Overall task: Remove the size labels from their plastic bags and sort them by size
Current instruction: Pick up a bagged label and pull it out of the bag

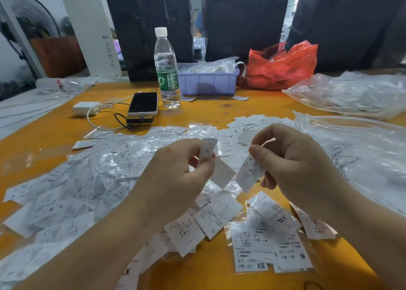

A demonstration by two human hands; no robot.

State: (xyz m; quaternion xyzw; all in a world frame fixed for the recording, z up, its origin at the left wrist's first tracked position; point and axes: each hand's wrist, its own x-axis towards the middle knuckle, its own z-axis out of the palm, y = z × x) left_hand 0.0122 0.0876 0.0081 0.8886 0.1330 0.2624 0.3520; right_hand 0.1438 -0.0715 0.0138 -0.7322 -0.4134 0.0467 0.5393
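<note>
My left hand [175, 175] pinches a folded white size label [207, 150] between thumb and fingers, held above the table. My right hand [294, 160] pinches another white label [249, 173], which seems to sit in a small clear bag and hangs down and to the left. Below both hands the orange table [55, 133] is strewn with several white labels and small clear bags [92, 179]. Small stacks marked XXL [281, 220], XS [252, 263] and M [294, 254] lie near the front right.
A water bottle [167, 70], a phone [144, 104] on a power bank with a cable and white charger [85, 108] stand at the back left. A purple bin [208, 83], a red plastic bag [283, 67] and large clear bags [351, 96] lie behind and to the right.
</note>
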